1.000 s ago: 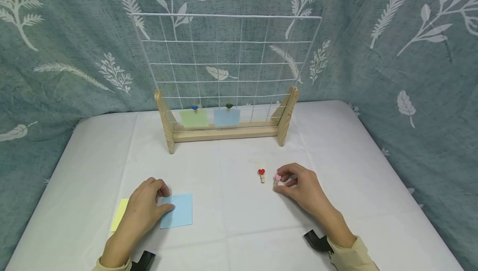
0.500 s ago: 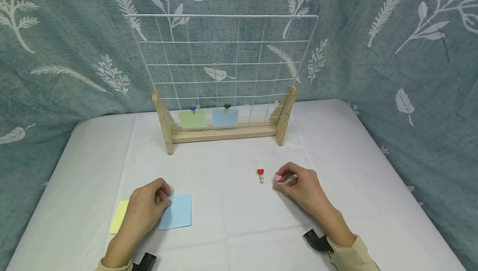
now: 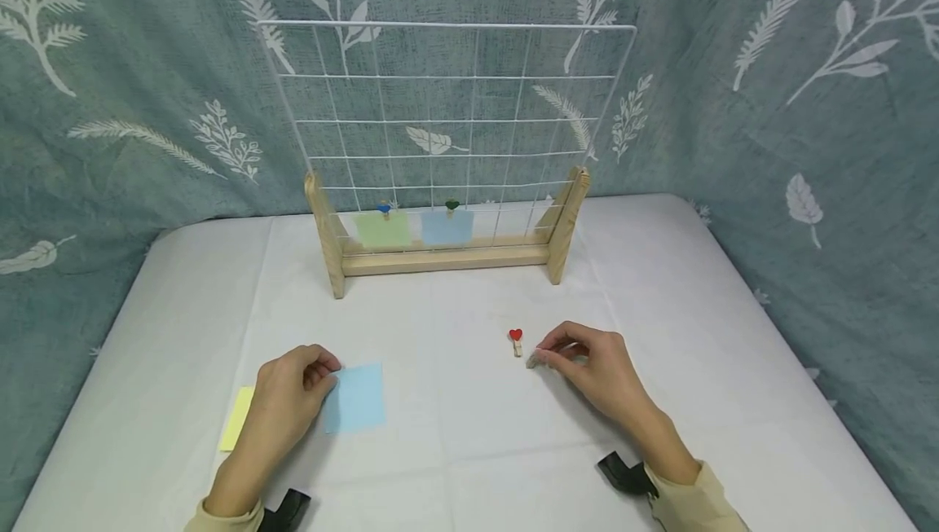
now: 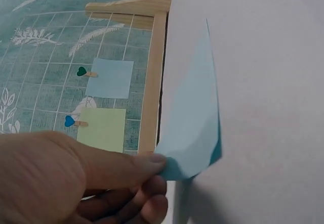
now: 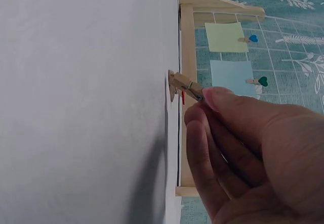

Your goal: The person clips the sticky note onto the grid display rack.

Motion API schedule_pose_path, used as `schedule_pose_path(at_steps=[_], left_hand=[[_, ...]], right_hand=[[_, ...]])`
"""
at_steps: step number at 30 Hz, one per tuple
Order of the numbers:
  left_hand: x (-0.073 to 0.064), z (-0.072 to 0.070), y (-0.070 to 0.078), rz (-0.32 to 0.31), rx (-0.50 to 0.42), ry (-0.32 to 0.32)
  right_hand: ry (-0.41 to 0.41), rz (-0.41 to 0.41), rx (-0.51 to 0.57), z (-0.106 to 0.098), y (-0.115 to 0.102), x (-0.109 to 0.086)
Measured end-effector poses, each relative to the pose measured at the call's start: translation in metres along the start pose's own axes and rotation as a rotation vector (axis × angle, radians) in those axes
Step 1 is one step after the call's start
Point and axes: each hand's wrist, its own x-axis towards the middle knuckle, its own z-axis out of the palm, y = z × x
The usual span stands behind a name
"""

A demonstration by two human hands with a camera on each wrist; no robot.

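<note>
My left hand (image 3: 289, 393) pinches a corner of a blue sticky note (image 4: 195, 113) between thumb and fingers; the note is bent and raised off the table. A yellow sticky note (image 3: 237, 419) lies partly hidden behind the left wrist. My right hand (image 3: 587, 357) pinches a small wooden clothespin (image 5: 187, 85) just above the table, its wooden legs pointing out from the fingertips. Left of that hand lies a clothespin with a red heart (image 3: 517, 342).
A white wire grid (image 3: 455, 120) stands in a wooden base (image 3: 447, 261) at the back. On it hang a green note (image 3: 383, 230) under a blue-heart clothespin (image 3: 385, 208) and a blue note (image 3: 447, 228) under a green-heart clothespin (image 3: 451, 206). A patterned curtain (image 3: 147, 173) surrounds the white table (image 3: 455, 483).
The left hand has taken hold of the blue sticky note and lifted it. The right hand has picked up and turned the pink-heart clothespin; its heart no longer shows in the head view.
</note>
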Motion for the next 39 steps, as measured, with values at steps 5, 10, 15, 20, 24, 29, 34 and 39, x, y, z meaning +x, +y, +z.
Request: schedule_pose_path(at_steps=[5, 10, 15, 20, 24, 29, 34, 39], left_hand=[[0.001, 0.009, 0.002, 0.046, -0.022, 0.085], [0.000, 0.019, 0.004, 0.087, -0.019, 0.162], [-0.003, 0.021, 0.005, 0.078, -0.024, 0.229], [0.002, 0.026, 0.009, 0.087, -0.077, 0.256], [0.005, 0.029, 0.016, 0.088, -0.095, 0.242], [0.009, 0.032, 0.026, 0.095, -0.109, 0.234], [0.020, 0.037, 0.039, 0.143, -0.144, 0.202], [0.030, 0.046, 0.050, 0.148, -0.200, 0.174]], right_hand=[[-0.005, -0.012, 0.058, 0.001, -0.002, 0.001], [0.012, -0.012, 0.098, 0.002, -0.001, 0.002], [0.018, 0.000, 0.110, 0.002, -0.001, 0.004], [0.041, 0.013, 0.100, 0.001, -0.001, 0.004], [0.065, -0.038, 0.110, 0.003, -0.003, 0.009], [0.073, -0.109, 0.117, 0.004, -0.007, 0.014], [0.123, -0.134, 0.102, 0.000, -0.010, 0.018], [0.109, -0.169, 0.105, -0.003, -0.011, 0.024]])
